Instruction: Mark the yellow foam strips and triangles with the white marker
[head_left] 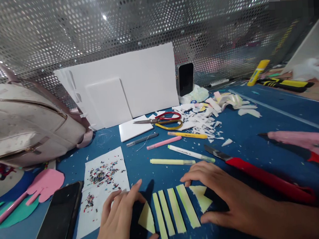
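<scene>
Several pale yellow-green strips (175, 210) lie side by side on the blue tabletop between my hands. A yellow-green triangular piece (147, 220) is at their left end, a notched piece (201, 197) at their right. My left hand (119, 216) curves around the triangle, fingers above and thumb below, apart from each other. Part of the triangle is hidden by the hand. My right hand (216, 189) arches over the notched piece, with fingertips near its top and the thumb by the last strip's lower end. Its thumb and fingers are wide apart.
Markers (172, 162) and red-and-yellow-handled scissors (165, 121) lie ahead, beside white scraps (199, 119). Right are a red cutter (266, 178) and pink glue gun (302, 138). Left are a phone (57, 217), beads on white paper (85, 227) and a backpack (28, 119).
</scene>
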`<act>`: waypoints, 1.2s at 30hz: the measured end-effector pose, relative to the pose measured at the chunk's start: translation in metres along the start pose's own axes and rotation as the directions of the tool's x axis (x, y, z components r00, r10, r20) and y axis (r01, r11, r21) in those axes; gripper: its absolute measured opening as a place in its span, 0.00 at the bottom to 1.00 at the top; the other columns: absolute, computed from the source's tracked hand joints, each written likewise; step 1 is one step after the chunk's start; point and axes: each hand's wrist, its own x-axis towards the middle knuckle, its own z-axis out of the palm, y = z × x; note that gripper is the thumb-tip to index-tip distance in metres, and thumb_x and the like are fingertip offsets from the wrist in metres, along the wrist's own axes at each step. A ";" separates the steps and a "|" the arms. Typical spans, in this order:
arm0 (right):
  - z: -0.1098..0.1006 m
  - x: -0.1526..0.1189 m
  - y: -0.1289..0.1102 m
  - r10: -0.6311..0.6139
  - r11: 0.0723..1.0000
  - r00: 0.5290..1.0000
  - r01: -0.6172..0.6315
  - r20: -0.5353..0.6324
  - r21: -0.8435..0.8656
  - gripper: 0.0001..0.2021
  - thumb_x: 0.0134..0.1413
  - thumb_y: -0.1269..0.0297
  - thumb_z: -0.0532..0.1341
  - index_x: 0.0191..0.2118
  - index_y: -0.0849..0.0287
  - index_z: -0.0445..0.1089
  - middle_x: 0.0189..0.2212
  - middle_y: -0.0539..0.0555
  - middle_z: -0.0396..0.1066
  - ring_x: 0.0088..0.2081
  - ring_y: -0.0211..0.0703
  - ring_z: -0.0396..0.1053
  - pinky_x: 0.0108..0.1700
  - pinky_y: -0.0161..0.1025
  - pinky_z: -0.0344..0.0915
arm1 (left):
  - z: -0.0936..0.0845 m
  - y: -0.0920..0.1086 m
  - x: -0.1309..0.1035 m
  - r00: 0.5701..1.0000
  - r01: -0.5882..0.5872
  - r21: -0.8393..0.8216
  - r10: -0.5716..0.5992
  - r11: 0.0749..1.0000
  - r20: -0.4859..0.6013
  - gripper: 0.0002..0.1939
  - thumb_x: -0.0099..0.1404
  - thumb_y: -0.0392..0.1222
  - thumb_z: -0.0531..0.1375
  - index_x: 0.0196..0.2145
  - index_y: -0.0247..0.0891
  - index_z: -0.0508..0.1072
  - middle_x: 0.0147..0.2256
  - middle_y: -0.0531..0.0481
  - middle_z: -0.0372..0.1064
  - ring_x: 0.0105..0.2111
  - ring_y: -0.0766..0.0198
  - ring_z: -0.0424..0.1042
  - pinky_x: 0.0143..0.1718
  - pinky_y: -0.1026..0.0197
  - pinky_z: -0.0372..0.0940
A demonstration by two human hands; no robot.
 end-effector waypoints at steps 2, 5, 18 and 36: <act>-0.002 0.000 -0.002 -0.018 1.000 1.000 0.018 -0.002 0.018 0.31 0.54 0.49 0.70 0.61 0.49 0.66 0.60 0.58 0.66 0.64 0.64 0.59 0.66 0.63 0.55 | -0.001 0.000 -0.001 1.000 -0.004 0.014 0.004 1.000 0.001 0.38 0.64 0.36 0.57 0.68 0.43 0.48 0.47 0.46 0.70 0.51 0.48 0.67 0.61 0.43 0.50; -0.004 0.001 -0.002 -0.073 0.997 0.997 0.073 -0.008 0.028 0.35 0.52 0.44 0.70 0.62 0.51 0.65 0.62 0.61 0.64 0.65 0.65 0.58 0.66 0.62 0.56 | -0.002 -0.002 0.000 0.999 -0.021 0.015 0.021 1.000 0.025 0.39 0.64 0.40 0.58 0.69 0.43 0.47 0.50 0.44 0.70 0.53 0.48 0.68 0.61 0.43 0.51; 0.004 0.001 -0.003 -0.191 0.970 0.981 0.195 0.040 -0.147 0.34 0.61 0.51 0.66 0.67 0.59 0.58 0.65 0.63 0.62 0.69 0.58 0.53 0.70 0.58 0.54 | -0.002 0.004 0.007 0.989 -0.110 0.041 0.106 0.993 0.103 0.53 0.58 0.38 0.68 0.72 0.40 0.41 0.58 0.48 0.69 0.61 0.52 0.64 0.69 0.50 0.43; 0.004 -0.001 -0.002 -0.139 0.972 0.986 0.154 0.096 -0.176 0.34 0.64 0.46 0.62 0.67 0.58 0.56 0.66 0.63 0.61 0.69 0.58 0.54 0.69 0.59 0.56 | -0.001 0.001 0.008 0.990 -0.096 -0.038 0.100 0.995 0.103 0.43 0.71 0.50 0.61 0.72 0.41 0.41 0.56 0.48 0.71 0.60 0.51 0.65 0.67 0.48 0.41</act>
